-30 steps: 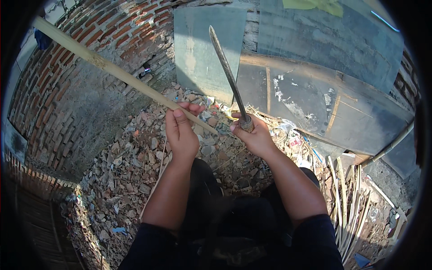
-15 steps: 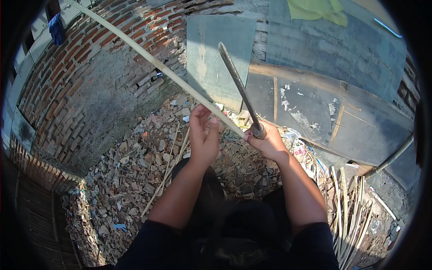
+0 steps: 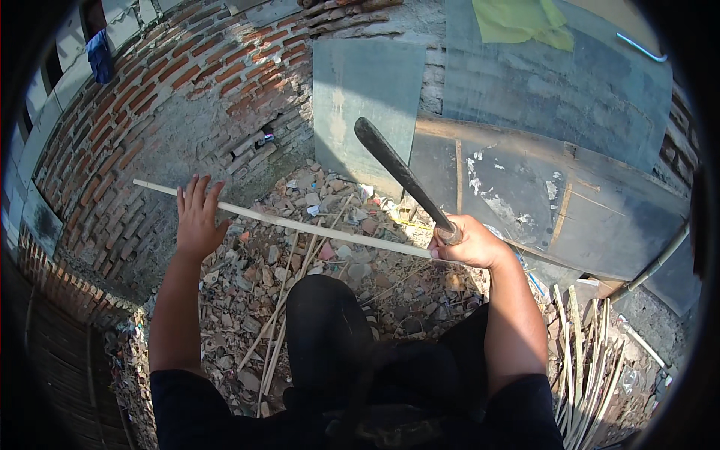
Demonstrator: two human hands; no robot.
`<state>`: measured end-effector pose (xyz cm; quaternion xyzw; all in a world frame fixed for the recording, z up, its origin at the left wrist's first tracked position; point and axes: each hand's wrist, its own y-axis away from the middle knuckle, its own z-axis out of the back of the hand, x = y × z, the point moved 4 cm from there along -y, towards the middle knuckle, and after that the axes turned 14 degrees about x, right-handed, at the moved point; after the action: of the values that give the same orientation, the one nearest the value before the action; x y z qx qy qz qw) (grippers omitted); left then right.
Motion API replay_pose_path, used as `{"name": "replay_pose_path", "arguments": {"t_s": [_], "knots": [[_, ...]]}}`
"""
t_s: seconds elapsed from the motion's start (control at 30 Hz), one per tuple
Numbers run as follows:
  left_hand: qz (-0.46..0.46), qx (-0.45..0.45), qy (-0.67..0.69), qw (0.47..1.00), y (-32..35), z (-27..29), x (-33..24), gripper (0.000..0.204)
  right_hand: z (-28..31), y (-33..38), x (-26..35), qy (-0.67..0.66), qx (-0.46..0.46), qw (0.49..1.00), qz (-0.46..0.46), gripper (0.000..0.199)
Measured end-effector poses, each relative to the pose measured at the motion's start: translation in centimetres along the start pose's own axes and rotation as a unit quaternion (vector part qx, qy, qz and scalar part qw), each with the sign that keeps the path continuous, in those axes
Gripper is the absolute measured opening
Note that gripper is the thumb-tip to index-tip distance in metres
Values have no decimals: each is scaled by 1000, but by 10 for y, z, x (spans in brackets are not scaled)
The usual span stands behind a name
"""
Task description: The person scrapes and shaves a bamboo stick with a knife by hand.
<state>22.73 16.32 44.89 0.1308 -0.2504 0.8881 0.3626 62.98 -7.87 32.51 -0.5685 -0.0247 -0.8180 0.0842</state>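
My right hand [image 3: 469, 244] is closed around the handle of a long dark machete [image 3: 401, 176], whose blade points up and to the left. A long pale bamboo stick [image 3: 315, 229] runs almost level from the brick wall side to my right hand, where its end meets my fingers. My left hand [image 3: 196, 217] is open with the fingers spread. It lies over the stick near its left end, and the stick is hidden behind the palm. I cannot tell whether the palm touches it. My dark-clothed knee [image 3: 326, 322] is below the stick.
Broken brick rubble [image 3: 300, 262] with thin bamboo strips covers the ground. A curved brick wall [image 3: 172, 97] stands at the left. Grey and dark panels [image 3: 525, 180] lean at the back. More bamboo slats [image 3: 585, 352] lie at the right.
My left hand has let go of the stick, opened and moved left. The stick has dropped from a steep slant to nearly level. The machete has tilted further left.
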Motion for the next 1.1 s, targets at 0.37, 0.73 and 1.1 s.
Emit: {"name": "replay_pose_path", "arguments": {"t_s": [0.37,0.73,1.1], "knots": [[7,253,137,958,88,-23,-5,19,49,27,-13,226,-333,915,-36,24],[153,291,470,819,208,-84,-126,41,-24,-41,-14,357,-104,924,-90,33],[166,272,384,867,213,-103,-155,39,-96,-84,-55,376,69,909,-165,31]]}}
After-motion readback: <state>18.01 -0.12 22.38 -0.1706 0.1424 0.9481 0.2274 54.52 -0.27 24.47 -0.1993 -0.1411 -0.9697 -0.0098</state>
